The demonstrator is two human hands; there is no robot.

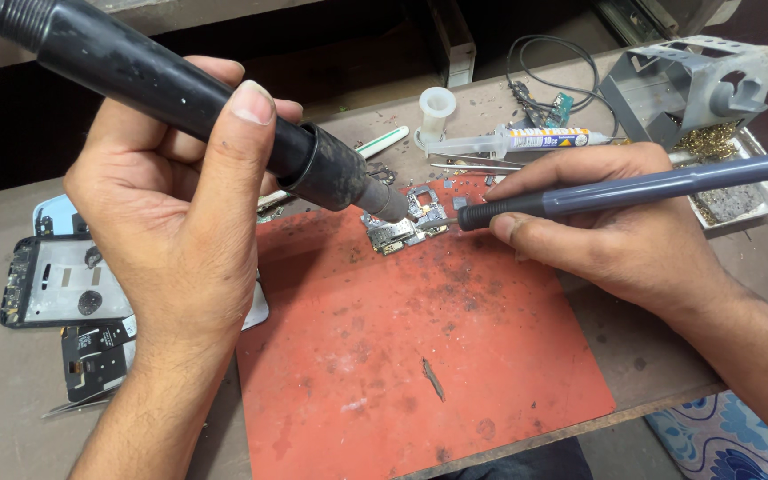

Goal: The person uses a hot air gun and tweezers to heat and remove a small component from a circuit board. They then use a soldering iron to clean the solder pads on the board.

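Left hand (166,222): nearest the camera, fingers clenched round the black hot-air wand (197,107), thumb pressed along its barrel; metal nozzle angled down, its tip over the circuit board.
Right hand (620,222): fingers grasping a slim grey soldering iron (633,188) pencil-style near its front grip; tip meets the board from the right side.
Circuit board (406,227): small phone board with metal shields, lying flat at the far edge of the red mat, roughly mid-bench, just under both tool tips.
Handling of board: looks light, thin, stiff and fragile; likely hot under the nozzle. Best taken by its bare outer edges, or with tweezers, not by the shields or tiny parts.
Red mat (420,356): worn, scorched, speckled with dark spots; reaches the near edge of the bench (11,400). One thin dark scrap lies near its middle-front.
Left side of bench: phone frame (64,280) with white inner plate, a darker phone part just nearer the camera, partly hidden by the left forearm.
Far side of bench: flux syringe (513,140) lying flat, white spool (437,105) just beside it, tweezers (473,164) between syringe and mat, a coil of black wire behind.
Far right corner: grey metal iron stand (691,84) with brass wool and a tray below it.
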